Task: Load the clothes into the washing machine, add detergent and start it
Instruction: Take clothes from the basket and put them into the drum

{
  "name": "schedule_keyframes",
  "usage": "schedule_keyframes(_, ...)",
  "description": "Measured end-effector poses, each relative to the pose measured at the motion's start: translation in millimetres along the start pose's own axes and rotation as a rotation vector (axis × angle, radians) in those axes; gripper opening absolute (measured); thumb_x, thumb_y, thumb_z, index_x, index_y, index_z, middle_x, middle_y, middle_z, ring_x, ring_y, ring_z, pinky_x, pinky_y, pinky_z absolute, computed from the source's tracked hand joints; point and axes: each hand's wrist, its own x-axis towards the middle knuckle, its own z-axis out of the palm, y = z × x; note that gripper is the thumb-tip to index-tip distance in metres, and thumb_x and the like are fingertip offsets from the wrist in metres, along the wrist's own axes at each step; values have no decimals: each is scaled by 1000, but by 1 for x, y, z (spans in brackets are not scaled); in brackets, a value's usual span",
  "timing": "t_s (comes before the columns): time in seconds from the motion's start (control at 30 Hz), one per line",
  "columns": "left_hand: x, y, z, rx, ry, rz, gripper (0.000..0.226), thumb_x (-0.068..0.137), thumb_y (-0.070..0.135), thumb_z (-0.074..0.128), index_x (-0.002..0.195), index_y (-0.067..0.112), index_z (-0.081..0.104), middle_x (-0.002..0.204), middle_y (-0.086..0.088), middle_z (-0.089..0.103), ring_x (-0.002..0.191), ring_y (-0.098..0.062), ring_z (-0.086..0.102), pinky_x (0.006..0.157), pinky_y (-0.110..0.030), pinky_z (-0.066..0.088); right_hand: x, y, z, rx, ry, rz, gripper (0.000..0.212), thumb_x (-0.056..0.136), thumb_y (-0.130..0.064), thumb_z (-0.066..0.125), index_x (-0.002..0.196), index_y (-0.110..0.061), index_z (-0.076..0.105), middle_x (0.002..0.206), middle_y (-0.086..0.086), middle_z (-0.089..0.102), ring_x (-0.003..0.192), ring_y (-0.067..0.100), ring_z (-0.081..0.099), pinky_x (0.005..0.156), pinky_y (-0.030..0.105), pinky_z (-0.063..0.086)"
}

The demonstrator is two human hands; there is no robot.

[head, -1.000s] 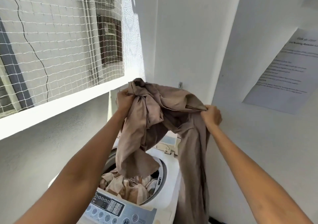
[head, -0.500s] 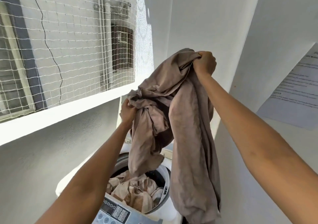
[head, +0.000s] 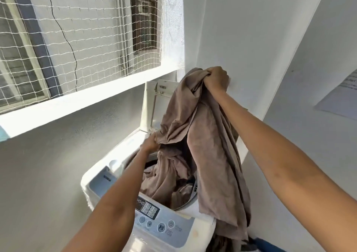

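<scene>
Brown sheet (head: 208, 155) half-fed into the top-load washer (head: 195, 216)
Left hand (head: 149, 144) and right hand (head: 217, 78) each clutch it; the tail draped outside the rim may slip floorward

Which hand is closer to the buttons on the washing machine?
Left. The left hand grips the brown fabric sheet low over the tub, just above the grey button panel. The right hand holds the sheet's top, much higher up.
</scene>
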Motion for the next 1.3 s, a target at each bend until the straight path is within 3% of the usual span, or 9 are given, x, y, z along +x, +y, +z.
schedule_keyframes(0.13, 15, 19, -29, -397, 166, -48, 35, 82, -4, 48, 110, 7, 65, 116, -20, 64, 99, -33, 62, 84, -37, 48, -5, -4, 13, -70, -65, -12, 29, 87, -12, 48, 100, -15, 74, 106, 16, 70, 103, 37, 61, 79, 31, 46)
schedule_keyframes(0.23, 10, 62, -57, -645, 248, 147, 23, 90, 12, 59, 111, 7, 66, 105, -9, 68, 87, -19, 58, 77, -28, 48, -8, -5, 23, -105, -104, -28, 27, 86, -13, 49, 98, -15, 74, 104, 16, 70, 101, 37, 62, 75, 31, 46)
schedule_keyframes(0.43, -5, 146, -78, -495, 46, 395, 69, 80, 29, 75, 138, 12, 42, 118, 1, 53, 105, -11, 53, 86, -23, 43, -8, -9, 20, -183, -178, -91, 27, 85, -9, 52, 103, -11, 73, 104, 16, 70, 99, 36, 63, 78, 33, 49)
schedule_keyframes(0.6, 6, 178, -53, -452, 250, 435, 7, 62, 26, 68, 70, 26, 68, 81, -14, 71, 79, -26, 68, 67, -39, 51, -5, 17, -12, -35, -460, -200, 30, 85, -10, 61, 115, -10, 64, 105, 13, 67, 98, 27, 60, 78, 26, 40)
schedule_keyframes(0.73, 14, 190, -33, -548, 304, 332, 13, 62, 25, 51, 59, 22, 64, 65, -8, 68, 65, -19, 61, 64, -45, 53, -29, 79, -59, 317, -668, -59, 88, 76, -20, 79, 146, -22, 26, 137, -3, 41, 125, 10, 41, 100, 24, 35)
schedule_keyframes(0.9, 0, 240, -27, -594, 227, 392, 16, 61, 21, 47, 49, 23, 57, 55, 2, 56, 60, -16, 52, 57, -36, 42, -101, 188, -23, 124, -737, 221, 141, 33, -74, 81, 147, -25, 15, 143, -1, 41, 131, 20, 43, 110, 40, 37)
schedule_keyframes(0.97, -10, 252, -31, -589, 221, 410, 15, 62, 20, 46, 51, 22, 56, 57, 2, 57, 61, -16, 53, 58, -33, 40, -120, 205, -5, 79, -660, 320, 127, 41, -73, 79, 144, -19, 28, 138, 3, 49, 125, 25, 49, 104, 38, 41)
schedule_keyframes(1.1, -3, 231, -39, -602, 243, 389, 17, 63, 18, 48, 60, 18, 65, 67, -7, 66, 68, -22, 62, 60, -38, 49, -130, 192, -6, -139, -362, 343, 49, 76, -47, 71, 112, -15, 65, 110, 11, 68, 101, 32, 62, 77, 34, 47)
schedule_keyframes(1.3, 12, 162, -69, -725, 378, 236, 26, 69, 12, 55, 64, 32, 71, 75, 0, 70, 75, -19, 65, 68, -39, 53, -85, 147, -42, -160, -142, 234, 21, 80, -33, 65, 83, -14, 71, 93, 14, 70, 92, 37, 63, 65, 31, 42)
